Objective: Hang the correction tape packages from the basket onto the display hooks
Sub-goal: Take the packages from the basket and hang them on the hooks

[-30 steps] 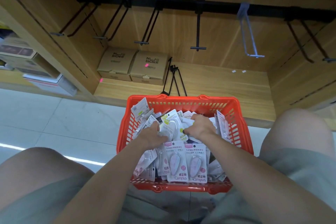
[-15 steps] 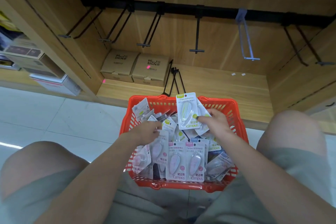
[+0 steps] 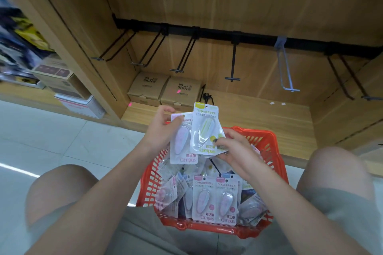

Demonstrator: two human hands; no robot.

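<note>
An orange basket [image 3: 275, 157] between my knees holds several correction tape packages [image 3: 214, 201]. My left hand [image 3: 160, 128] grips a pink-labelled package [image 3: 182, 147] by its top left edge, above the basket. My right hand [image 3: 232, 151] pinches a green-labelled package [image 3: 205, 130] at its lower right corner; it overlaps the pink one. Both packages stand upright below the display hooks. Several bare black hooks [image 3: 232, 68] and one pale hook [image 3: 287, 72] hang from a black rail [image 3: 217, 35] on the wooden back panel.
Two brown cardboard boxes [image 3: 165, 89] sit on the low wooden shelf [image 3: 269, 114] under the hooks, with loose black hooks [image 3: 206, 95] lying beside them. Boxes and goods fill the shelf bay at left [image 3: 62, 80]. White floor tiles lie to the left.
Both hands have risen out of the basket, each with a package. The left hand picked up the pink one; the right lifted the green one higher. The view tilted up.
</note>
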